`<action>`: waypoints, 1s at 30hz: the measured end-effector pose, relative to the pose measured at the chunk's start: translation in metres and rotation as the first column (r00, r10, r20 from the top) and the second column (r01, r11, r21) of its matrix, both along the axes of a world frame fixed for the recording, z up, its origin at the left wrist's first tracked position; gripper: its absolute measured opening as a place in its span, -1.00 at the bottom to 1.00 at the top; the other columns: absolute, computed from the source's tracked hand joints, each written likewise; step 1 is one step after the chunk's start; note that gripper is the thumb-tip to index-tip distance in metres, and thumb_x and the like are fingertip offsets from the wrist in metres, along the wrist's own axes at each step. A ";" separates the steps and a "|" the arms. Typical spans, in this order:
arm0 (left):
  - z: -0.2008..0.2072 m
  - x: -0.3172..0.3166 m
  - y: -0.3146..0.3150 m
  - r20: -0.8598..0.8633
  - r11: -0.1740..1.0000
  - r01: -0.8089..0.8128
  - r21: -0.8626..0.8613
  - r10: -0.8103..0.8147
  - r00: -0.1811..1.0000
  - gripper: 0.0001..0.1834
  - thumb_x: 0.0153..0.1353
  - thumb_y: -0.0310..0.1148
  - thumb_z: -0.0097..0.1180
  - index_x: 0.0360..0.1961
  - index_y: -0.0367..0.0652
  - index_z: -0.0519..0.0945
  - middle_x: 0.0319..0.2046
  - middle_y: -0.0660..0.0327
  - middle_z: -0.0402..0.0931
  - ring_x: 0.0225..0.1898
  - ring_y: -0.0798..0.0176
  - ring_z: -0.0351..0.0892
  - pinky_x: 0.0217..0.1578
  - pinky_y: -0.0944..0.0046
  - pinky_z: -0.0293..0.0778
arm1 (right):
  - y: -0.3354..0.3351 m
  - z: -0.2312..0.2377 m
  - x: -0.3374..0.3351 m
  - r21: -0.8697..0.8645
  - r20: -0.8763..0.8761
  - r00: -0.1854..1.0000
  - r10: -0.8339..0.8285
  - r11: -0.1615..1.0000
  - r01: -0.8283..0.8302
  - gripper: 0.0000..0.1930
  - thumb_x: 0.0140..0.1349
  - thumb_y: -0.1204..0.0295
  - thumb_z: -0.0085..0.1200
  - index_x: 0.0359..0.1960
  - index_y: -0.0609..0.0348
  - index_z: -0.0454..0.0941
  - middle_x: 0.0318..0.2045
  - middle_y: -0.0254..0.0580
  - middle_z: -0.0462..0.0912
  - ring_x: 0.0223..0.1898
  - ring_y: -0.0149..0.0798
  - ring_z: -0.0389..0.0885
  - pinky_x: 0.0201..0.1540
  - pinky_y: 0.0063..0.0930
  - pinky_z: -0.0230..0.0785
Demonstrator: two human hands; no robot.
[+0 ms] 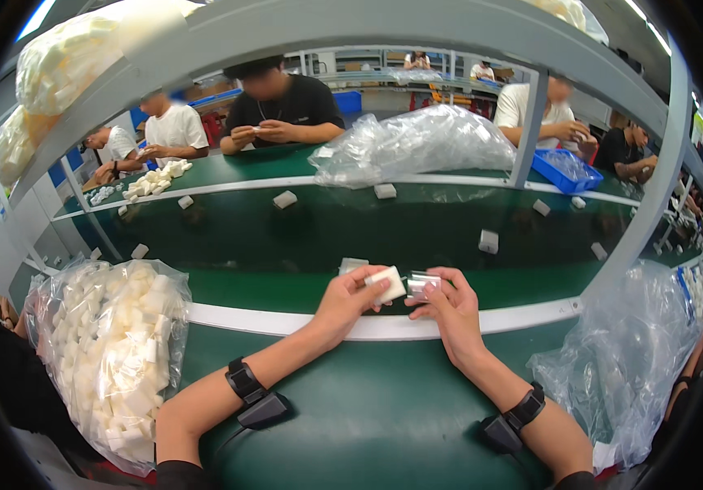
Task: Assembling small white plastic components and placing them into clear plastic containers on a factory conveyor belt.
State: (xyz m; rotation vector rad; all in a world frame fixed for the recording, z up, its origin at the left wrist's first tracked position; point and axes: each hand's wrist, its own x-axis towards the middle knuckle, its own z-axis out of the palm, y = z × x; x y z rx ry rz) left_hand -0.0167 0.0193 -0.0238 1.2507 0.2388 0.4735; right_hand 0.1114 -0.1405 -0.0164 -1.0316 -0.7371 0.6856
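Above the white rail at the bench's far edge, my two hands are close together. My left hand (346, 300) is closed on a small white block (386, 285), pinched between thumb and fingers. A clear plastic case (423, 286) is gripped in my right hand (454, 310), just right of the block, with a narrow gap between them. Behind my left hand's fingers a pale small piece (353, 265) shows in part; I cannot tell whether it is touched. Each wrist wears a black strap with a dark box.
A clear bag of cream-white blocks (114, 351) stands at the left, a crumpled clear plastic bag (625, 359) at the right. Small pieces (488, 241) lie scattered on the dark green belt (384, 224). Across it are several people, a large plastic bag (417, 147) and a blue tray (565, 170).
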 end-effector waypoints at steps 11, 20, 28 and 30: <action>0.016 -0.002 0.001 -0.006 0.999 0.046 0.000 -0.046 0.999 -0.69 0.34 -0.41 0.18 0.03 -0.36 0.54 -0.27 0.16 0.62 -0.38 0.39 0.58 -0.39 0.46 0.43 | 0.000 0.004 0.005 0.008 0.095 0.992 0.086 0.996 -0.087 -0.63 0.36 0.48 0.04 0.15 0.33 0.34 -0.13 -0.04 0.62 -0.19 -0.32 0.65 -0.31 -0.52 0.53; 0.017 -0.003 -0.004 -0.060 0.995 0.068 0.079 -0.063 0.996 -0.70 0.32 -0.38 0.20 -0.02 -0.36 0.54 -0.34 0.22 0.59 -0.41 0.44 0.54 -0.37 0.48 0.41 | 0.001 0.000 0.005 0.014 0.121 0.992 0.043 0.999 -0.045 -0.68 0.35 0.49 0.05 0.08 0.36 0.36 -0.17 -0.06 0.62 -0.18 -0.34 0.65 -0.33 -0.53 0.51; 0.018 -0.003 -0.003 -0.098 0.983 0.052 0.174 -0.035 0.995 -0.70 0.31 -0.36 0.22 -0.04 -0.36 0.54 -0.33 0.18 0.61 -0.41 0.43 0.59 -0.39 0.49 0.43 | 0.000 0.004 0.004 -0.005 0.132 0.989 0.062 0.998 -0.062 -0.67 0.32 0.48 0.09 0.06 0.38 0.40 -0.17 -0.07 0.63 -0.18 -0.36 0.66 -0.27 -0.54 0.51; 0.017 -0.002 -0.003 -0.107 0.982 0.039 0.185 -0.019 0.994 -0.70 0.31 -0.36 0.23 -0.05 -0.36 0.54 -0.33 0.18 0.61 -0.41 0.43 0.59 -0.40 0.49 0.43 | -0.001 0.004 0.003 -0.021 0.135 0.989 0.068 0.998 -0.066 -0.67 0.32 0.48 0.09 0.06 0.39 0.40 -0.17 -0.06 0.63 -0.19 -0.37 0.65 -0.25 -0.54 0.51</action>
